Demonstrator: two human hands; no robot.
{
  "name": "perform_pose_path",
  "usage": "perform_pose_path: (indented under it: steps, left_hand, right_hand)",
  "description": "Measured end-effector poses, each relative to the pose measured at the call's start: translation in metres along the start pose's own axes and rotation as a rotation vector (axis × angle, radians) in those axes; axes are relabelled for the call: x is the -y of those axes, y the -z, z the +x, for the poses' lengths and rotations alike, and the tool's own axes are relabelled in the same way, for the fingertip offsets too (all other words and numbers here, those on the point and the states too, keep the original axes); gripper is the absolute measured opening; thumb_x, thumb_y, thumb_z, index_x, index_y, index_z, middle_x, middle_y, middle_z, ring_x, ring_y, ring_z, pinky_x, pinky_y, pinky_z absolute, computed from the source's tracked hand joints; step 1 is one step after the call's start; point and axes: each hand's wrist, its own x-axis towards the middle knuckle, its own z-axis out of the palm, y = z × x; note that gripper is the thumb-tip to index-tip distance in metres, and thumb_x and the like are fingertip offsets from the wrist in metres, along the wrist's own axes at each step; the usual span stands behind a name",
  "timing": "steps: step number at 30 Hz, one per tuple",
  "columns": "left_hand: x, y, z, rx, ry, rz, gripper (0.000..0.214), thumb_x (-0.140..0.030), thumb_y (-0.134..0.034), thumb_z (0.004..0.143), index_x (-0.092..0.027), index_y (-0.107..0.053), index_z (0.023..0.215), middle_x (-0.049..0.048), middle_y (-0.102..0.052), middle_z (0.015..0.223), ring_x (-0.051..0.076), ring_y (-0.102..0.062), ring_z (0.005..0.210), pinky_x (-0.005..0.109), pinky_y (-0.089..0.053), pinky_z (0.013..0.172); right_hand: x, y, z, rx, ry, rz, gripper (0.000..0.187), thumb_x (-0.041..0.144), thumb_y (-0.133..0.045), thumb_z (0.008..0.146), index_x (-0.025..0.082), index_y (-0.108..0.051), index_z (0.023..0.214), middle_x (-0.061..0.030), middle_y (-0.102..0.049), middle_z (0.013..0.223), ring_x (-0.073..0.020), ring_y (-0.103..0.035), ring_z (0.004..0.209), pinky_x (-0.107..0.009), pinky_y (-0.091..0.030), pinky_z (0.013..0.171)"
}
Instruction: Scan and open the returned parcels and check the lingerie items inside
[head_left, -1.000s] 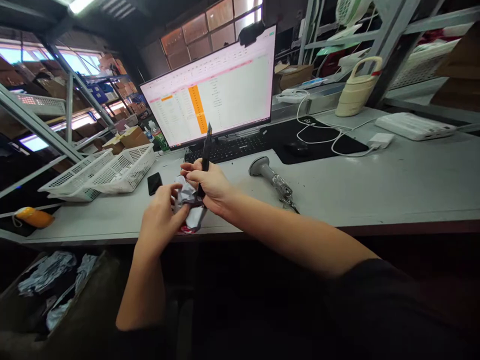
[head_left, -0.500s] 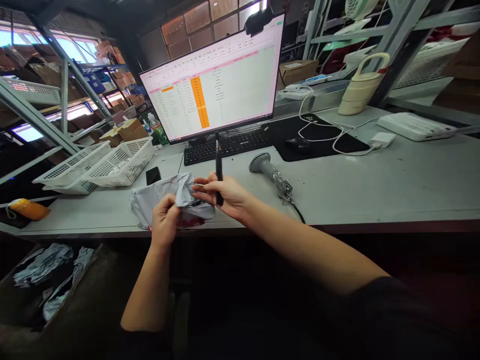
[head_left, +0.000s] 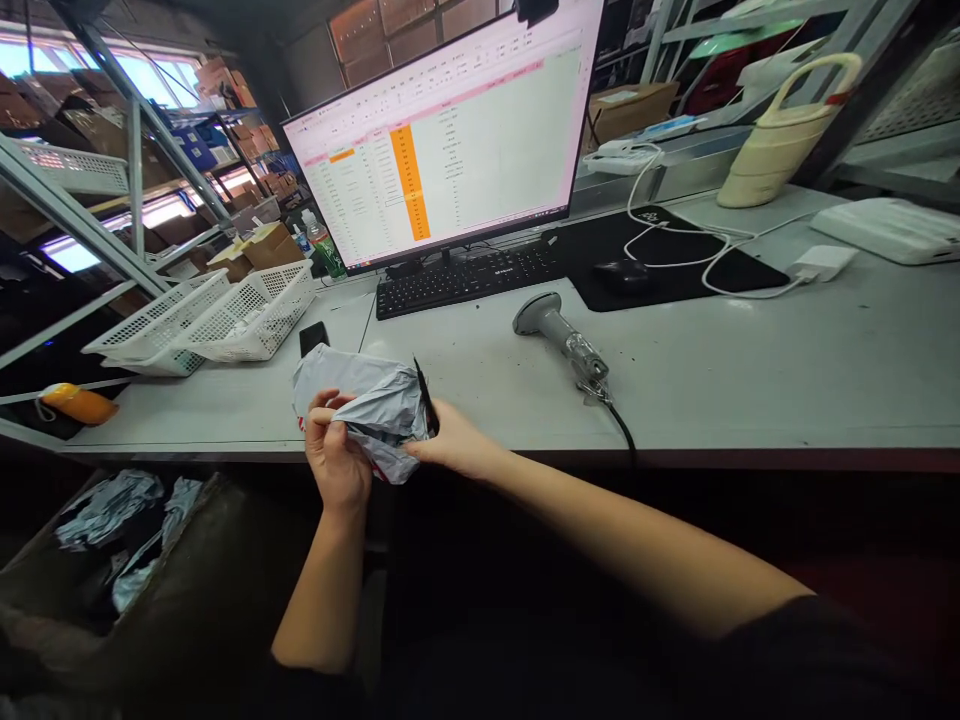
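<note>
A crumpled grey plastic mailer bag (head_left: 352, 380) is between my hands at the table's front edge. My left hand (head_left: 337, 455) is closed, pinching the bag's near side between thumb and fingers. My right hand (head_left: 457, 440) is at the bag's right end, its thumb on the near edge and its other fingers hidden by the plastic. Held in that same hand, a slim black knife-like tool (head_left: 425, 395) points up and away. What the bag contains is hidden. A grey barcode scanner (head_left: 562, 335) lies to the right, apart from both hands.
Behind the bag are a black phone (head_left: 313, 338), a keyboard (head_left: 472, 280) and a monitor (head_left: 465, 150). White baskets (head_left: 251, 315) stand left. A mouse (head_left: 622, 275), white cable and power bank (head_left: 892, 230) lie right. Below left, a bin (head_left: 180, 540) holds crumpled plastic.
My right hand has moved onto the bag's open end, its fingers now out of sight, and the tool leans left. The bag has shifted and turned, and my left hand's hold has altered.
</note>
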Motion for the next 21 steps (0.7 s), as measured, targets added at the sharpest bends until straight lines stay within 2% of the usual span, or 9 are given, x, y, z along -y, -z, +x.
perform_pose_path:
  steps: [4,7,9,11,13,14,16,19,21]
  left_hand:
    - [-0.002,-0.004,-0.012,-0.037,-0.064,-0.002,0.028,-0.04,-0.052,0.085,-0.022,-0.035,0.072,0.0011,-0.048,0.08,0.015,-0.054,0.072,0.028,-0.049,0.067]
    - [-0.002,-0.004,-0.013,-0.056,0.111,-0.166,0.028,-0.037,-0.054,0.088,-0.023,-0.035,0.074,-0.0065,-0.033,0.061,0.008,-0.029,0.045,0.02,-0.029,0.044]
    - [0.001,-0.002,-0.009,-0.071,0.22,-0.239,0.027,-0.034,-0.055,0.088,-0.024,-0.035,0.074,-0.0094,-0.022,0.054,0.008,-0.016,0.04,0.019,-0.018,0.038]
    - [0.004,0.002,-0.006,-0.09,0.22,-0.219,0.024,-0.03,-0.057,0.084,-0.024,-0.036,0.075,-0.0093,-0.025,0.055,0.008,-0.02,0.041,0.018,-0.02,0.039]
    - [0.003,0.007,-0.004,-0.078,0.108,-0.079,0.017,-0.024,-0.061,0.077,-0.024,-0.045,0.083,-0.0053,-0.045,0.07,0.008,-0.043,0.052,0.018,-0.036,0.049]
    - [-0.001,0.01,-0.004,-0.056,0.009,0.032,0.019,-0.021,-0.062,0.075,-0.024,-0.05,0.09,-0.0012,-0.054,0.086,0.011,-0.055,0.068,0.021,-0.046,0.06]
    - [-0.013,0.019,-0.002,0.081,-0.281,0.267,0.027,-0.016,-0.061,0.075,-0.027,-0.059,0.099,0.0052,-0.06,0.114,0.022,-0.061,0.108,0.036,-0.052,0.091]
    - [-0.043,0.032,0.012,0.553,-0.675,0.52,0.036,-0.015,-0.06,0.074,-0.033,-0.07,0.103,0.0042,-0.068,0.119,0.033,-0.045,0.138,0.059,-0.021,0.122]
    - [-0.063,0.039,0.031,0.804,-0.722,0.637,0.049,-0.016,-0.063,0.07,-0.036,-0.071,0.114,0.0022,-0.072,0.115,0.036,-0.043,0.14,0.064,-0.003,0.125]
  right_hand:
    - [-0.016,0.007,0.009,-0.048,0.043,-0.054,0.022,0.033,-0.076,0.065,0.02,-0.061,0.076,0.002,-0.06,0.072,-0.0187,-0.055,0.075,-0.03,-0.044,0.068]
    - [-0.016,0.014,0.013,-0.113,0.077,-0.06,0.025,0.039,-0.062,0.076,0.021,-0.05,0.065,0.0039,-0.047,0.061,-0.0148,-0.045,0.063,-0.027,-0.036,0.06]
    - [-0.01,0.017,0.014,-0.162,0.153,-0.081,0.027,0.039,-0.059,0.079,0.022,-0.046,0.063,0.0036,-0.044,0.062,-0.0139,-0.042,0.063,-0.027,-0.032,0.059]
    - [-0.002,0.017,0.014,-0.198,0.201,-0.058,0.026,0.038,-0.059,0.078,0.022,-0.045,0.063,0.0039,-0.042,0.063,-0.0132,-0.039,0.063,-0.027,-0.031,0.059]
    - [0.006,0.014,0.013,-0.219,0.187,0.017,0.025,0.036,-0.062,0.075,0.022,-0.045,0.065,0.0055,-0.039,0.061,-0.012,-0.036,0.06,-0.026,-0.03,0.058]
    - [0.011,0.012,0.011,-0.222,0.175,0.056,0.025,0.036,-0.064,0.074,0.023,-0.044,0.066,0.0063,-0.037,0.061,-0.0115,-0.034,0.059,-0.026,-0.029,0.057]
    - [0.021,0.006,0.006,-0.211,0.184,0.099,0.027,0.036,-0.067,0.073,0.023,-0.044,0.068,0.007,-0.037,0.062,-0.0109,-0.034,0.058,-0.026,-0.03,0.057]
    - [0.039,-0.003,-0.001,-0.168,0.28,0.104,0.027,0.036,-0.069,0.075,0.022,-0.045,0.071,0.0058,-0.042,0.066,-0.011,-0.038,0.061,-0.026,-0.032,0.059]
    - [0.052,-0.005,-0.004,-0.163,0.313,0.113,0.028,0.037,-0.071,0.075,0.023,-0.046,0.073,0.0056,-0.043,0.067,-0.0109,-0.039,0.061,-0.026,-0.032,0.058]
